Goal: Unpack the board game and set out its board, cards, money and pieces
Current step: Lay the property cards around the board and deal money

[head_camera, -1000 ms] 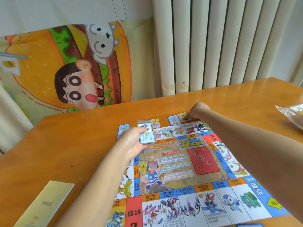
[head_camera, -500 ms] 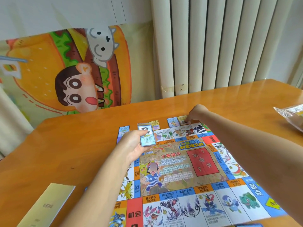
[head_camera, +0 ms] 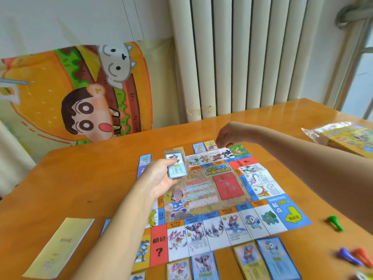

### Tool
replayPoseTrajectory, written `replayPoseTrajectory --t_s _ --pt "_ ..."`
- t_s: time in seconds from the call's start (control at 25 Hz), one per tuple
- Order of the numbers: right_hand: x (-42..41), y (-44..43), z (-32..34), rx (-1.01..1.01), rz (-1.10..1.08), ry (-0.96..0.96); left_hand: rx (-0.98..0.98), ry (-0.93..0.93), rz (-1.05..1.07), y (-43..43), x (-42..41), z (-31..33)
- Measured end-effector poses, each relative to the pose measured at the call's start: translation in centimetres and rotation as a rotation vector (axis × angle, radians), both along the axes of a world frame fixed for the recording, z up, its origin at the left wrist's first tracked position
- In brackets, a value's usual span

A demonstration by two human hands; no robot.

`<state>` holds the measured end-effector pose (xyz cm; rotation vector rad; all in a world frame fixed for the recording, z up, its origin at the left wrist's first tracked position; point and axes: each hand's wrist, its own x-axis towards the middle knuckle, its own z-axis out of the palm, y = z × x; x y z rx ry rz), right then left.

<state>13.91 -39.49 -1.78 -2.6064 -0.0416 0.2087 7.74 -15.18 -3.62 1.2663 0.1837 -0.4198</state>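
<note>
Over the board [head_camera: 228,184], L hand [head_camera: 159,178] grips a card stack [head_camera: 176,165]. R hand [head_camera: 224,135] hovers at its far edge; grip unclear.

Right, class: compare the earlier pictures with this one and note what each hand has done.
The right hand has lifted slightly off the small yellow-bordered card at the far edge of the colourful paper game board, apparently letting it go. The left hand keeps its grip on the stack of blue-framed cards above the board. Board and laid-out cards stay put.
</note>
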Motion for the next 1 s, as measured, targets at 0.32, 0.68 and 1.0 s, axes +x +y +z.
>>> replayPoseTrajectory --t_s 0.32,0.68,1.0 --pt "-16.1 -0.3 -0.7 -0.113 0.355 0.017 -0.005 0.006 -0.067 -0.7 -6.1 0.1" --pt "-23.5 -1.4 -3.7 -0.105 0.387 0.139 -0.024 0.007 -0.086 -1.5 -9.1 0.6" --pt "-23.1 -1.1 -3.3 -0.073 0.423 0.252 -0.021 0.018 -0.098 -1.9 -10.0 0.3"
